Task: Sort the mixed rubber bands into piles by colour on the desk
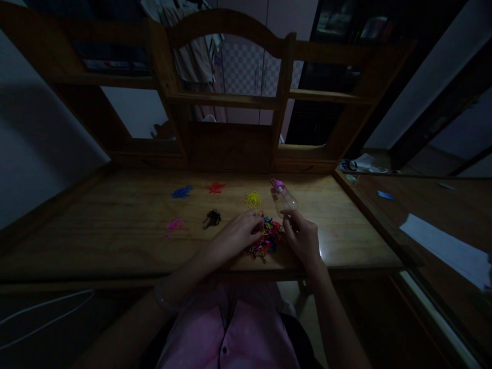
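Observation:
A mixed pile of small, thin coloured plastic pieces (271, 238), looking like little clips or pins, lies near the desk's front edge. At its left side rests my left hand (246, 228), fingers curled in against the pieces; what the fingertips hold is hidden. My right hand (302, 236) is at the pile's right side, thumb and forefinger drawn together; anything between them is too small to make out. Sorted by colour, smaller heaps lie beyond and to the left: yellow (252, 200), red (216, 188), blue (182, 191), black (211, 219) and pink (175, 224).
Just beyond my right hand, a clear bottle (287, 199) with a pink cap lies on the wooden desk (115, 225). A wooden shelf frame (230, 146) rises along the back. White paper (442, 246) lies on the surface at right. A white cable (49, 305) hangs at lower left.

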Motion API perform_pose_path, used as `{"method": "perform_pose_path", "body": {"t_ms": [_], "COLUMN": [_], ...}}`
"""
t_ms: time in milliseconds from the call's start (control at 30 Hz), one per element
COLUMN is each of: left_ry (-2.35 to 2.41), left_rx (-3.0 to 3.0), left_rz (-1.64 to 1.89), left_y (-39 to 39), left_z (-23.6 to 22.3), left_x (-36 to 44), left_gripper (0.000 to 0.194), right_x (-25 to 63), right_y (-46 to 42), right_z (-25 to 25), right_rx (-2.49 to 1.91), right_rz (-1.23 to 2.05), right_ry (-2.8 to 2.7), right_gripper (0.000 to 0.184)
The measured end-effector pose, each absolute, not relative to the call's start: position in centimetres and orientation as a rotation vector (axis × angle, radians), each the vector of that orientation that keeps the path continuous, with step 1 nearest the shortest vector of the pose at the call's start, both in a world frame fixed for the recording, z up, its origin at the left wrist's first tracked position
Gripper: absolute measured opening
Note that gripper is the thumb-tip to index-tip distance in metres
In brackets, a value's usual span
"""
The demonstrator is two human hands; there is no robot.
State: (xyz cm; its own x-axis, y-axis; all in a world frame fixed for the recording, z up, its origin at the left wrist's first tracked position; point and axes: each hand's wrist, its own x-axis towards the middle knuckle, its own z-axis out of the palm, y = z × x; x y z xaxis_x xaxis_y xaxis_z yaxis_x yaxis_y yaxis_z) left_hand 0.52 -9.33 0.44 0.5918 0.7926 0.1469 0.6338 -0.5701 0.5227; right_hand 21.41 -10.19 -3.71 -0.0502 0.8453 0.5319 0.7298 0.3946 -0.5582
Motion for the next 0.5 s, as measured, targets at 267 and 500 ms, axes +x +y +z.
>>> {"method": "perform_pose_path", "body": {"t_ms": [267,500], "left_ry": [1.163,1.218], "left_rx": [2.427,2.276], "left_rz": [0.595,0.656], "left_y": [-9.25,-8.86], "left_z": [-0.66,-0.37], "left_x": [0.84,0.36], "left_gripper": [0.008,0.012], "right_x": [21.4,21.39], "right_y": [-10.13,-10.16], "right_z": [-3.78,-3.8], "right_rx": [-1.377,-1.36], "right_rz": [0.18,0.183], "right_ry": [-1.806,-1.806], "right_gripper": [0.022,0.023]}}
